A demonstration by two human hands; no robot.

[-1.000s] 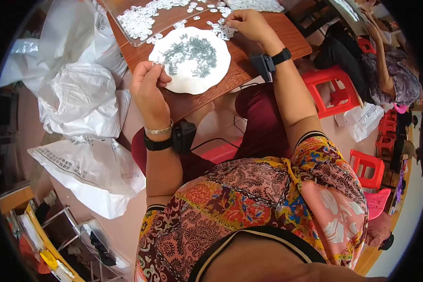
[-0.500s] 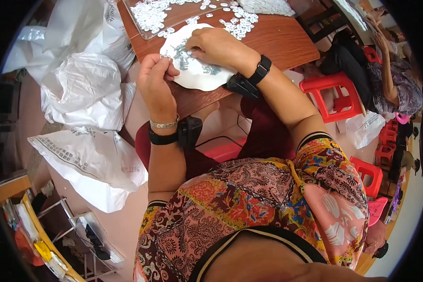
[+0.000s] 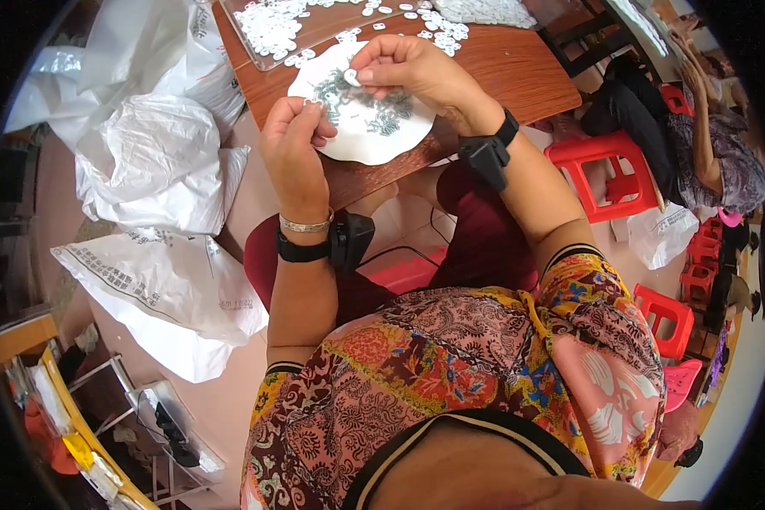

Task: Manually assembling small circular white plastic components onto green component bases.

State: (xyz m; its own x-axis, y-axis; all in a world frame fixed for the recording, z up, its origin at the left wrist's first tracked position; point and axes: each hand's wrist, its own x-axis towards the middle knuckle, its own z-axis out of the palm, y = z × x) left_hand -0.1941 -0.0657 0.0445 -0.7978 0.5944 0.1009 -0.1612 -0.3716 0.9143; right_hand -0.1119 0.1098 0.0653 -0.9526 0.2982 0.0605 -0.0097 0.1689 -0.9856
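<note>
Over a white wavy-edged plate [image 3: 355, 151], both my hands are closed in a pinch. My right hand [image 3: 412, 75] holds a small round white plastic piece [image 3: 351, 77] between thumb and forefinger, above the plate's far side. Between the thumb and forefinger of my left hand [image 3: 296, 140], at the plate's left edge, is another small white plastic piece [image 3: 311, 101], mostly hidden by the fingertips. Small grey metal parts [image 3: 387, 115] lie scattered on the plate, too tiny to tell their exact kind. A gap separates the two hands.
The plate rests on a brown wooden table [image 3: 501, 72]. Beyond it, a clear tray [image 3: 255, 51] and the tabletop hold many loose white plastic pieces [image 3: 272, 30]. White sacks [image 3: 149, 161] crowd the left. Another person [image 3: 714, 153] sits to the right, past a red stool [image 3: 599, 174].
My right hand has risen from the grey parts and turned, now showing the white piece in its pinch. My left hand has shifted slightly right, still pinching.
</note>
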